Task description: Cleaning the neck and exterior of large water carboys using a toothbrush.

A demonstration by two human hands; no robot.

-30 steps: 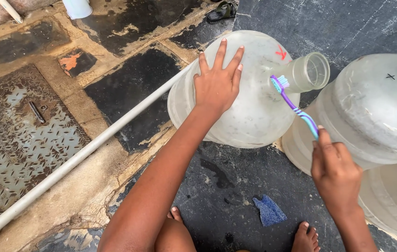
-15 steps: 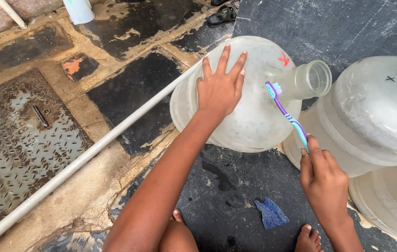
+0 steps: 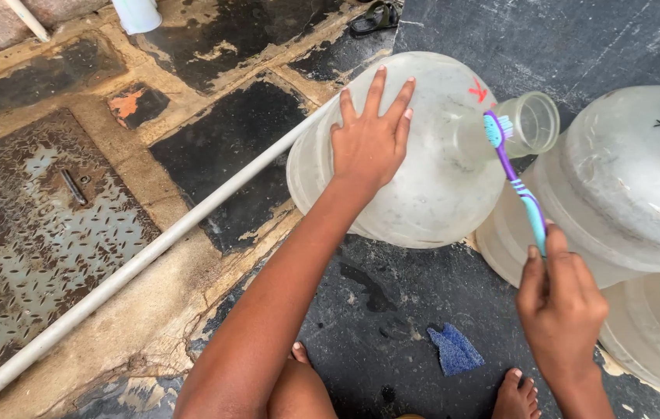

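Left hand (image 3: pixel 371 143), fingers spread flat on water jug (image 3: pixel 415 163) lying on floor | right hand (image 3: pixel 561 306), fingers gripping toothbrush (image 3: pixel 514 174) (bristles at jug shoulder) | risk: round jug may roll under scrubbing pressure.

A cloudy, translucent water jug (image 3: pixel 423 178) lies on its side under my left hand (image 3: pixel 368 143); the purple-and-teal toothbrush (image 3: pixel 514 174) in my right hand (image 3: pixel 561 306) has its bristles at the jug's neck.
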